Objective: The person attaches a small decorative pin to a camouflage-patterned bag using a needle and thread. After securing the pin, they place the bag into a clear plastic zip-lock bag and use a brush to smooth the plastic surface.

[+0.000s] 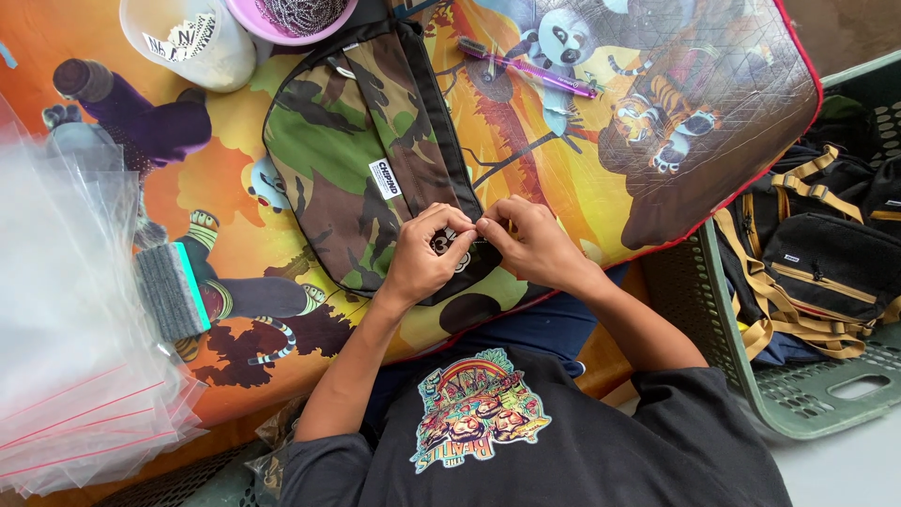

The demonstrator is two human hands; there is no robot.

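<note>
**Both hands pinched at the edge of a camouflage bag**

From the head view, looking straight down, a camouflage bag (361, 155) lies flat on a bright cartoon-printed mat (563, 150), its long axis running from far left to near right. A small white label (385, 177) is sewn on its front, and a black strip runs along its right edge.

The person's two forearms rise from the near edge and converge in the middle. The left hand (422, 258) comes in from the near left with the wrist bent, its fingers curled down onto the near corner of the bag. The right hand (535, 242) comes in from the near right, knuckles up, its fingertips meeting those of the left. Both hands are together and pinched on the black edge of the bag, at a small spot that the fingers hide.

On the left of the mat lies a grey block with a teal edge (174, 289), and beside it a stack of clear plastic sleeves (66, 310). At the far edge stand a white cap (192, 38) and a pink bowl (291, 17). A purple pen-like tool (530, 66) lies far right of the bag. On the right, a green plastic crate (798, 385) holds black bags with tan straps (826, 263).
</note>
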